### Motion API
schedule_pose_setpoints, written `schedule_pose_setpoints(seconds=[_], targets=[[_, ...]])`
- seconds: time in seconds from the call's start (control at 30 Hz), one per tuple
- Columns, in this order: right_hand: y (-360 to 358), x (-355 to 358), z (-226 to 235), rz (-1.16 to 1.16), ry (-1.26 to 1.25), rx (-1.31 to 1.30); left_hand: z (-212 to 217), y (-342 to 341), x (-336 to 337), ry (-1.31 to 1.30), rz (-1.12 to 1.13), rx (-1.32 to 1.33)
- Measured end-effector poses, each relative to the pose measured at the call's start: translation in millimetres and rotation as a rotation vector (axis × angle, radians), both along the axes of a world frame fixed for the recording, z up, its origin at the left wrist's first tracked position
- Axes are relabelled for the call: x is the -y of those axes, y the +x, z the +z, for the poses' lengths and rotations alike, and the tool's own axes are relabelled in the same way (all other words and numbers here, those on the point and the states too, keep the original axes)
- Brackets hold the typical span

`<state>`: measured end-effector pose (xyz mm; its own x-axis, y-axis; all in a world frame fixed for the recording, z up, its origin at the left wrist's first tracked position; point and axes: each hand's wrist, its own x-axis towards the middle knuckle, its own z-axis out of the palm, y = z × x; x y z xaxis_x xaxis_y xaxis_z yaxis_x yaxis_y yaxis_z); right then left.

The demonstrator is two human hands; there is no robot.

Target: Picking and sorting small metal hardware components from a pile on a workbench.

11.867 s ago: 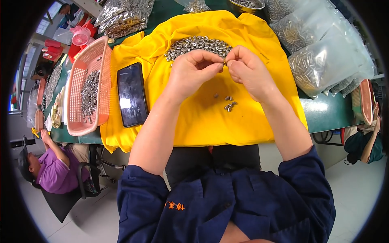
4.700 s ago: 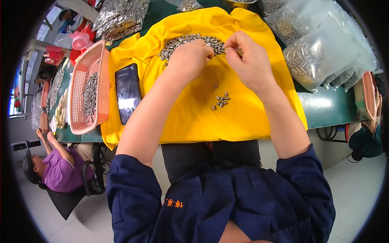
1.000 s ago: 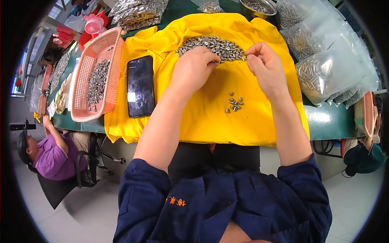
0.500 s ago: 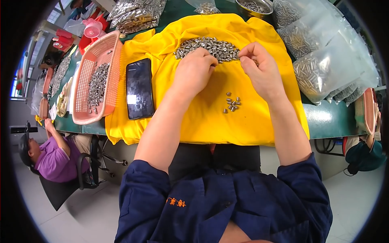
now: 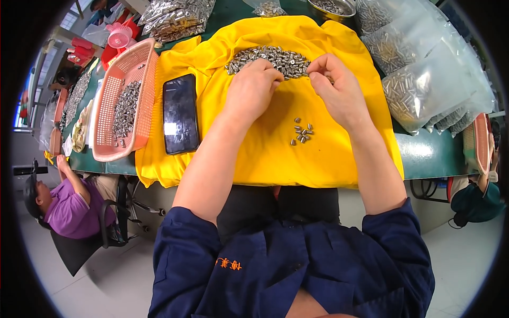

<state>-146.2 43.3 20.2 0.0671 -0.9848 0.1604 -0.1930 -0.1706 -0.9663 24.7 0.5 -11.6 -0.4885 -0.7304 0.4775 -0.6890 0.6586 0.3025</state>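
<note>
A heap of small silver metal cylinders (image 5: 289,59) lies on a yellow cloth (image 5: 254,164). At its near left edge is my left hand (image 5: 250,90), fingers curled down and closed; what they hold, if anything, is hidden. My right hand (image 5: 339,90) is at the heap's right end, thumb and forefinger pinched together. A glint of metal shows among its curled fingers, seemingly small metal cylinders. Nearer to me, between my forearms, a loose cluster of several similar metal pieces (image 5: 303,135) rests on the cloth.
Left of my arm lie a black phone (image 5: 180,114) and a pink plastic basket (image 5: 146,114) holding more metal parts. Bags of parts (image 5: 408,95) are piled at right, another bag (image 5: 177,16) behind, and a metal bowl (image 5: 344,10) at the back. A person in purple (image 5: 79,212) sits at left.
My hands keep nearly the same pose at the heap, the right thumb and forefinger slightly closer to it. The whole view has shifted a little. The near cluster looks the same.
</note>
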Motion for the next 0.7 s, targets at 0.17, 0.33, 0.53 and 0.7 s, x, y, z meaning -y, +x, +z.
schedule_pose_setpoints(seconds=[0.17, 0.33, 0.53, 0.7], targets=[[-3.5, 0.1, -1.1, -0.005, 0.004, 0.005, 10.4, -12.7, -10.0, 0.596, -0.146, -0.637], [-0.1, -3.0, 4.6, 0.086, 0.026, -0.013, 12.4, -8.5, -12.3, 0.967, -0.293, -0.976], [0.1, -2.4, 4.9, 0.073, 0.016, -0.063, 14.8, -5.4, -10.9, 1.014, -0.319, -0.978], [0.6, -1.8, -2.4, 0.075, -0.083, -0.093, 13.9, -6.3, -12.4, 1.015, -0.322, -0.971]])
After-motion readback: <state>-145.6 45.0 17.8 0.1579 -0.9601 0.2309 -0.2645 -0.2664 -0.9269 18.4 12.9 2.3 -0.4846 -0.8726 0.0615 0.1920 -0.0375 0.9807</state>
